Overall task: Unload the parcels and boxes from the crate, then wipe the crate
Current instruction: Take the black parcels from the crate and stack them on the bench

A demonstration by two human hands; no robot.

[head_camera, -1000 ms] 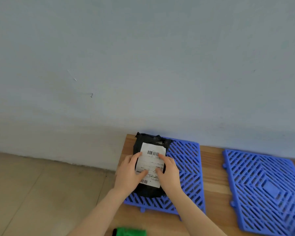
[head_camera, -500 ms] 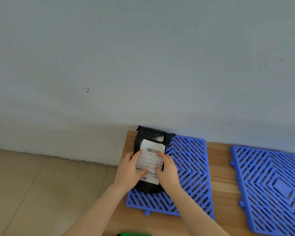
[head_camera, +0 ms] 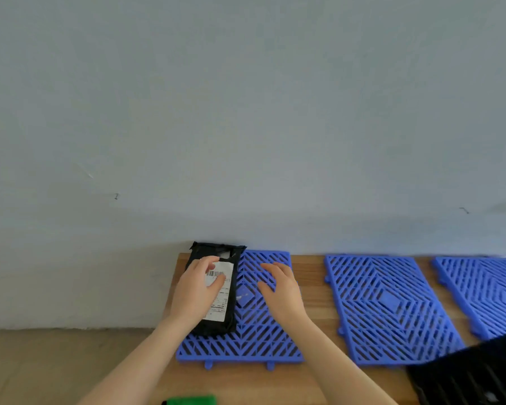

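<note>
L hand (head_camera: 197, 290) rests on black parcel (head_camera: 221, 302), fingers relaxed, no grasp. R hand (head_camera: 281, 290) hovers spread over blue mat (head_camera: 254, 331), empty. Parcel lies on mat's left side, long axis near-far, under L hand. At near right is the black crate (head_camera: 465, 375), closer to R hand, so next reach is prob. R-led.

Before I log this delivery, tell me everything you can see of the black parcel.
The black parcel is a soft, glossy plastic mailer, crumpled at its far end by the wall. A white label with barcodes and print too small to read covers much of its top. It lies flat on the left part of the leftmost blue grid mat, at the left end of the wooden table. The left hand rests on it, thumb on the label; the right hand hovers apart, over the mat.
</note>
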